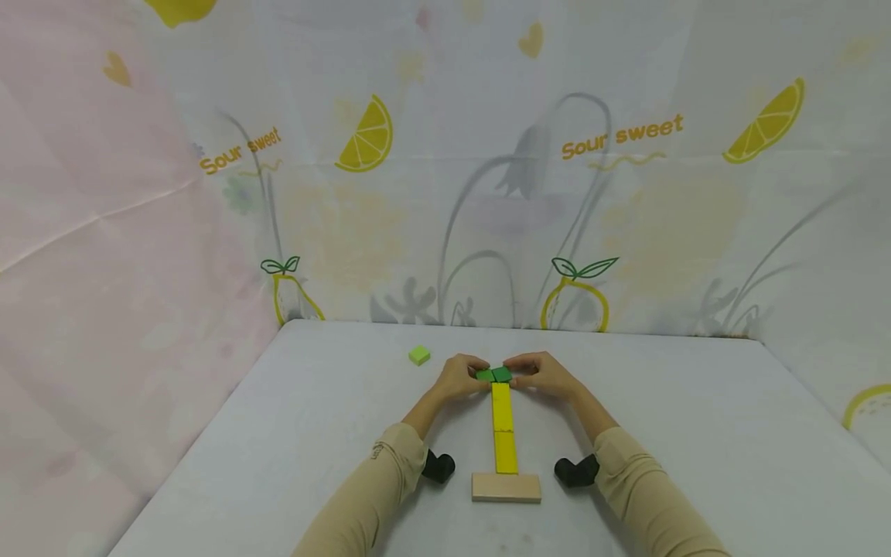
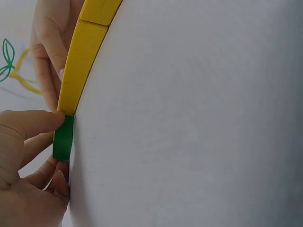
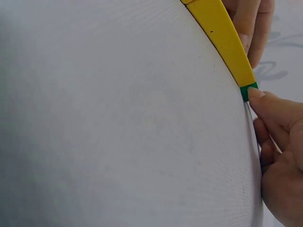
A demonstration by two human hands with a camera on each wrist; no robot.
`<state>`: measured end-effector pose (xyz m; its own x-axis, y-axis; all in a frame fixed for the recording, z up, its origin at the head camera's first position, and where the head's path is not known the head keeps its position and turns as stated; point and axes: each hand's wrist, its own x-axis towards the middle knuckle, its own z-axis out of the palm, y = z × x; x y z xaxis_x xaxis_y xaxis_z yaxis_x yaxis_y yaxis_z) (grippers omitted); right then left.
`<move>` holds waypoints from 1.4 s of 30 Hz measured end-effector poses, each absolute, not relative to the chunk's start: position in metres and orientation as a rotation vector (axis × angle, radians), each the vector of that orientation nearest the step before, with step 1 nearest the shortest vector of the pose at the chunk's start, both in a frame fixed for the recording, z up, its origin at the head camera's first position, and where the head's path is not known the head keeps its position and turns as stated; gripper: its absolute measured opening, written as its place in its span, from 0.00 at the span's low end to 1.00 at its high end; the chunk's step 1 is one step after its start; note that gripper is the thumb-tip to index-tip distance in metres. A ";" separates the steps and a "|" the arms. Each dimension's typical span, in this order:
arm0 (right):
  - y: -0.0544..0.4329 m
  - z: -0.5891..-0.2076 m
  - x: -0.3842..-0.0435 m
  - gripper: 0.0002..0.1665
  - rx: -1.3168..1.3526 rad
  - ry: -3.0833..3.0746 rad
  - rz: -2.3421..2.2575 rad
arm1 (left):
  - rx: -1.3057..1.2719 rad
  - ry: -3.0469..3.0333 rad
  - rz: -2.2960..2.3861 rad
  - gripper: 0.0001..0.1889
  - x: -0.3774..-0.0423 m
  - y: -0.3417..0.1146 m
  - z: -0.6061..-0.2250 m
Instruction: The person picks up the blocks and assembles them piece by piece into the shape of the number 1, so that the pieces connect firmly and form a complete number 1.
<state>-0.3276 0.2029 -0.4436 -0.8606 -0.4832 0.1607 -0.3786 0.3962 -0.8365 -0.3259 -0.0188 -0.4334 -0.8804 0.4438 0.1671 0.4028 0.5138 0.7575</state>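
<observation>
Two green blocks lie side by side at the far end of a yellow strip. My left hand (image 1: 459,377) pinches the left green block (image 1: 484,375) between thumb and fingers. On the other side, my right hand (image 1: 546,374) pinches the darker green block (image 1: 502,374), its thumb (image 3: 258,93) on the block's near corner. Two yellow blocks, a far one (image 1: 502,408) and a near one (image 1: 506,452), run end to end towards me. Across the near end lies a plain wooden block (image 1: 506,488). In the left wrist view, a green block (image 2: 63,137) meets the yellow strip.
A light green block (image 1: 419,355) sits alone on the white table (image 1: 313,433), beyond my left hand. Black wrist devices, one left (image 1: 438,468) and one right (image 1: 577,470), flank the wooden block. A patterned cloth (image 1: 445,216) hangs behind the table's back edge.
</observation>
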 end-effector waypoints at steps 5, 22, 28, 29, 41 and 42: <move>0.202 -0.444 -0.327 0.22 -0.787 2.540 -1.461 | 0.795 2.690 1.265 0.20 -0.326 -0.019 -0.431; 0.202 -0.443 -0.328 0.22 -0.811 2.562 -1.431 | 0.829 2.698 1.107 0.20 -0.331 -0.018 -0.431; 0.202 -0.442 -0.326 0.22 -0.818 2.559 -1.436 | 0.831 2.708 1.111 0.19 -0.330 -0.018 -0.430; 0.203 -0.442 -0.326 0.22 -0.822 2.561 -1.435 | 0.830 2.710 1.110 0.19 -0.330 -0.018 -0.430; 0.201 -0.442 -0.326 0.23 -0.787 2.579 -1.443 | 0.827 2.687 1.162 0.20 -0.329 -0.021 -0.431; 0.201 -0.442 -0.326 0.23 -0.788 2.577 -1.446 | 0.828 2.687 1.167 0.20 -0.329 -0.021 -0.431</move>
<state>-0.3258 0.2013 -0.4420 -0.8639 -0.4729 0.1734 -0.3944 0.4209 -0.8169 -0.3292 -0.0209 -0.4312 -0.8475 0.5165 0.1222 0.4419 0.5592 0.7014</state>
